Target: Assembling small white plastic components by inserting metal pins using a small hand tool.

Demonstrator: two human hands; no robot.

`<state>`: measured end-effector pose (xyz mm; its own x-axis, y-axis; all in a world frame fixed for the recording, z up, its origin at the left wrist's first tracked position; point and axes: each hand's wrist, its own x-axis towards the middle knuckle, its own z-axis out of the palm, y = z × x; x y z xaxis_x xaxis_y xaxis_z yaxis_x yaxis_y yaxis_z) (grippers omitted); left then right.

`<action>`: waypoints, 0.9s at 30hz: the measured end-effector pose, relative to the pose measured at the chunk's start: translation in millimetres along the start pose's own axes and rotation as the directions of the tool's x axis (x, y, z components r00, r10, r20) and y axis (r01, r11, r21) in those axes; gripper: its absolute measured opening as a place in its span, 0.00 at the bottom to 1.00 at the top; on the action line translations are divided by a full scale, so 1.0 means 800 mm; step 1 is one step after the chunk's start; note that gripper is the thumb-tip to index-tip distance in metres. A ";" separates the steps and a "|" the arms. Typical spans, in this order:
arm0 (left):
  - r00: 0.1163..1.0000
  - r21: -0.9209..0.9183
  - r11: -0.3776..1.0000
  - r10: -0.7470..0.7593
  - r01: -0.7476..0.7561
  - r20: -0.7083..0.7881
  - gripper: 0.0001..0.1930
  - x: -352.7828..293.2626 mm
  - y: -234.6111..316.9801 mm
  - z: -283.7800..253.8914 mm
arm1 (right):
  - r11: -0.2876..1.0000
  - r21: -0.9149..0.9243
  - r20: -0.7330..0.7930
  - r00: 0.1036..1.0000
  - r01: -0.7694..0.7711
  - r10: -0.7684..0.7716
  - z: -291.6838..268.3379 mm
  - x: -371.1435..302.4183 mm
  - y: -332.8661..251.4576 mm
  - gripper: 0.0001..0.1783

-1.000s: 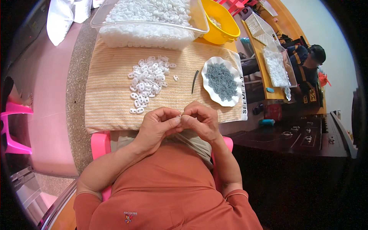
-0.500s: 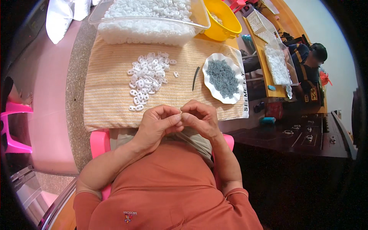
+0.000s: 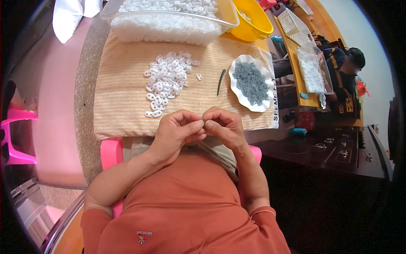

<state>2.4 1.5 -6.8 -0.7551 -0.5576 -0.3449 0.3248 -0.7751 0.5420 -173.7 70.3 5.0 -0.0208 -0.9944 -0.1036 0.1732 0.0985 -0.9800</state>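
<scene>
My left hand (image 3: 179,131) and my right hand (image 3: 223,127) meet fingertip to fingertip over the near edge of a striped tan cloth (image 3: 122,91). Thumb and forefinger are pinched on each hand; whatever sits between them is too small and covered to make out. Beyond my left hand lies a loose pile of small white two-holed plastic pieces (image 3: 167,80), with a single white piece (image 3: 199,77) apart on its right. A thin black stick-like tool (image 3: 220,82) rests left of a white scalloped plate (image 3: 241,96) heaped with small grey-blue pieces (image 3: 252,82).
A clear bin (image 3: 169,31) full of white pieces stands at the far edge, beside a yellow basin (image 3: 253,25). To the right, a person (image 3: 344,70) sits at another table with a clear bin (image 3: 311,70) of white pieces. A pink stool (image 3: 21,158) is on the left.
The whole view has shifted slightly, so the table things appear a little up and to the right. Both hands keep their pinch together.
</scene>
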 end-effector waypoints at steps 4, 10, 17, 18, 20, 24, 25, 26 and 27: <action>1.000 0.005 1.000 -0.008 0.008 -0.004 0.07 -0.001 0.001 0.000 | 1.000 0.027 -0.023 1.000 -0.006 0.007 0.001 0.001 0.003 0.06; 1.000 0.013 1.000 -0.006 0.006 -0.005 0.07 0.001 -0.001 -0.001 | 0.999 0.020 -0.031 0.999 -0.025 0.026 0.001 0.001 0.002 0.05; 1.000 -0.004 1.000 0.008 -0.008 -0.023 0.09 0.003 -0.002 -0.001 | 0.999 0.026 -0.071 0.997 0.021 -0.019 -0.001 0.003 0.011 0.06; 1.000 -0.005 1.000 0.007 -0.008 -0.025 0.09 0.003 -0.001 -0.001 | 0.999 0.027 -0.071 0.997 0.019 -0.018 -0.002 0.004 0.012 0.06; 1.000 -0.013 1.000 0.013 -0.013 -0.016 0.10 0.003 -0.001 -0.001 | 0.999 -0.011 -0.050 0.998 0.048 -0.049 -0.002 0.005 0.014 0.06; 1.000 -0.017 1.000 0.011 -0.011 -0.009 0.10 0.003 -0.001 -0.002 | 1.000 0.015 -0.051 0.999 0.019 -0.018 0.001 0.004 0.010 0.07; 1.000 -0.017 1.000 0.010 -0.011 -0.011 0.10 0.003 0.000 -0.002 | 1.000 -0.005 -0.046 0.999 0.024 -0.025 0.001 0.004 0.010 0.07; 1.000 -0.016 1.000 0.010 -0.010 -0.014 0.10 0.003 0.000 -0.001 | 0.999 -0.024 -0.040 0.999 0.030 -0.031 0.000 0.004 0.010 0.07; 1.000 -0.016 1.000 0.010 -0.010 -0.015 0.10 0.003 0.000 -0.001 | 0.999 -0.024 -0.040 0.999 0.030 -0.031 0.000 0.004 0.010 0.07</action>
<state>1.0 0.3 -8.2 -0.7434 -0.5694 -0.3508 0.3415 -0.7742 0.5329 -172.0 67.7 -3.2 -0.0658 -0.9946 -0.0804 0.1491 0.0699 -0.9863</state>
